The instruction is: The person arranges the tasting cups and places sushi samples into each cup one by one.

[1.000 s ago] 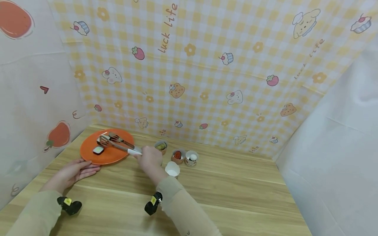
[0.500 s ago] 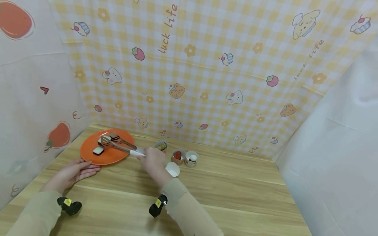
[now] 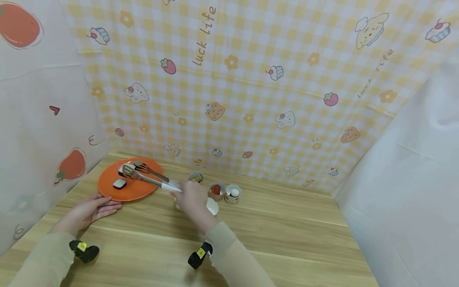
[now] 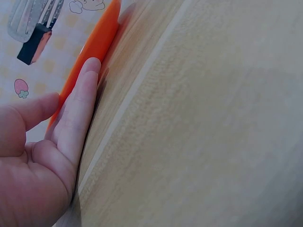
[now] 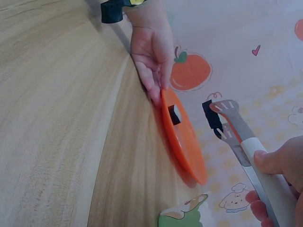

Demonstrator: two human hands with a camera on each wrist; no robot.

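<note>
My left hand (image 3: 89,209) pinches the near rim of an orange plate (image 3: 141,195), thumb on top and straight fingers underneath. In my right hand (image 3: 193,199) are metal tongs (image 5: 270,184) with white handles, reaching left over the plate. Their slotted heads hold a dark-sided piece of toy sushi (image 5: 211,114), raised above the plate in the right wrist view. From the left wrist, this sushi piece (image 4: 34,47) shows black and orange sides. Another sushi piece (image 3: 119,183), white-topped with a black wrap, sits on the plate near my left fingers.
Right of the plate stand small paper cups: one with a green piece (image 3: 196,178), one with a red piece (image 3: 216,189), one with a white piece (image 3: 234,193). A white cup (image 3: 212,206) is partly behind my right hand. A patterned cloth (image 3: 251,99) hangs behind the table.
My right hand has moved right and slightly towards me, with the tong heads shifting only a little over the plate. My left hand and the plate stay in place.
</note>
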